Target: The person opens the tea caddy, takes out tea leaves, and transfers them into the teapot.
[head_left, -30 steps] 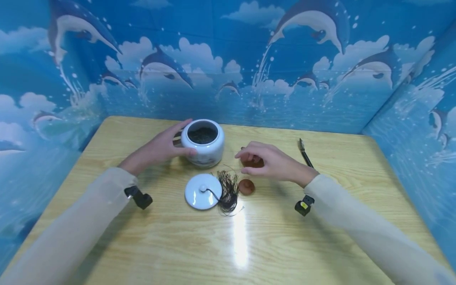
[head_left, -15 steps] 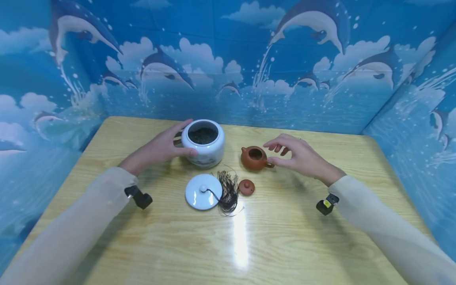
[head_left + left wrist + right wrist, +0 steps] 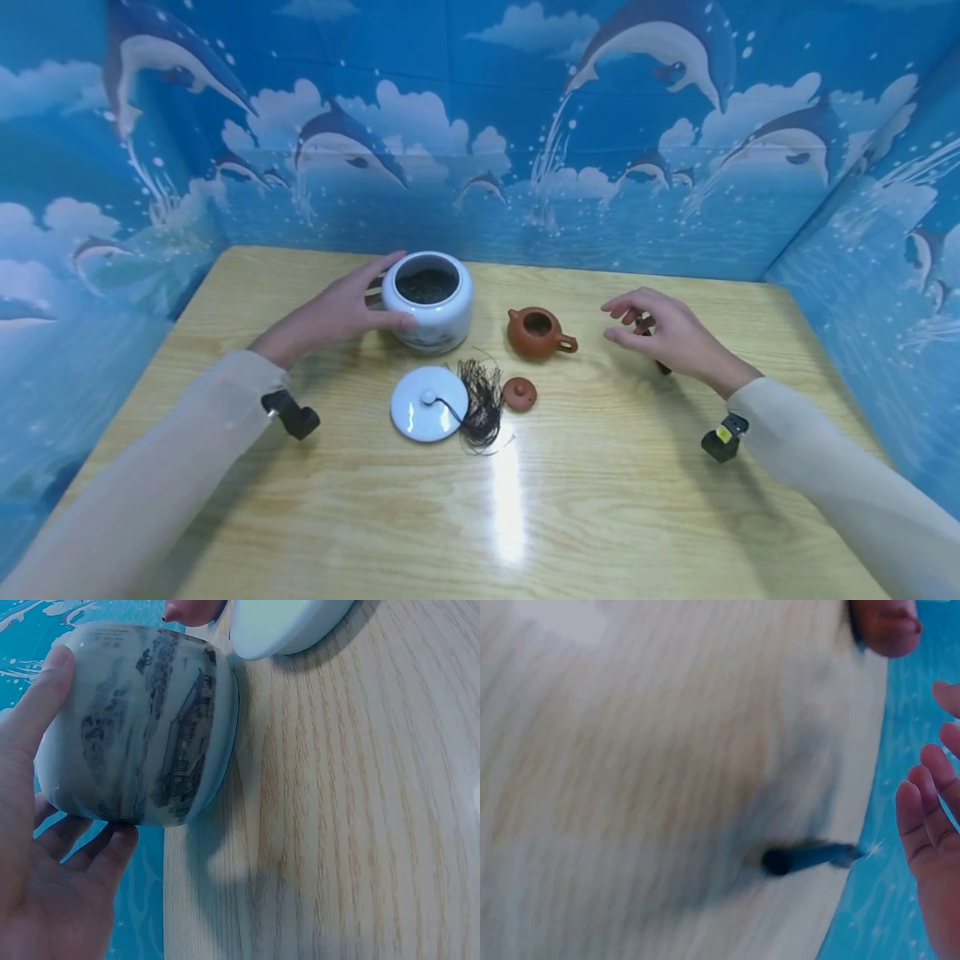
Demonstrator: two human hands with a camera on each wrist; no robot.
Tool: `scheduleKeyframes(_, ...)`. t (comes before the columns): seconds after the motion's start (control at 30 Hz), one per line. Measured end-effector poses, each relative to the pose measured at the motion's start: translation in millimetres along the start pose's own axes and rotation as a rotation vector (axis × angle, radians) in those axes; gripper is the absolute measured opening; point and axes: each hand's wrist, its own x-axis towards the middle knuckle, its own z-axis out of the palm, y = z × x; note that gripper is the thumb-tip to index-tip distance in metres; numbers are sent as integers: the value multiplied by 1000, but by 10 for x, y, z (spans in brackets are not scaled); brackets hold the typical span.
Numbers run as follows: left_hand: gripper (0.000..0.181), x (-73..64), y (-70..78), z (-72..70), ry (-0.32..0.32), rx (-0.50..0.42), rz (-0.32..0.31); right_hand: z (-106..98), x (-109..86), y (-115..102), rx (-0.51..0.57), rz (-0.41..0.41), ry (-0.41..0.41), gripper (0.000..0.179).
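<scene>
My left hand grips the side of a white porcelain jar, thumb and fingers spread around it. The jar stands uncovered with dark loose contents, and the left wrist view shows a landscape painted on its wall. My right hand hovers, fingers loosely bent, over a slim black-handled tool it mostly covers in the head view. In the right wrist view this black tool lies on the table, apart from the fingers. A small brown clay teapot, lidless, sits between the hands, its handle toward the right.
Nearer me lie the white jar lid, a dark tassel tied to its knob, and the small brown teapot lid. A blue dolphin-print curtain stands right behind the wooden table and along both sides.
My right hand has moved right, from over the teapot past its handle to above the black-handled tool. The teapot has come into full view. My left hand has stayed on the jar.
</scene>
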Motion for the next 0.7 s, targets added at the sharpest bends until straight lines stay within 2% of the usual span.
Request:
scheduleKeyframes(0.2, 122, 1, 2, -6, -5, 7, 11, -35, -101, 164, -3, 59, -31, 41)
scheduleKeyframes(0.7, 122, 9, 3, -21, -6, 49, 21, -26, -305, 432, -27, 163, -42, 37)
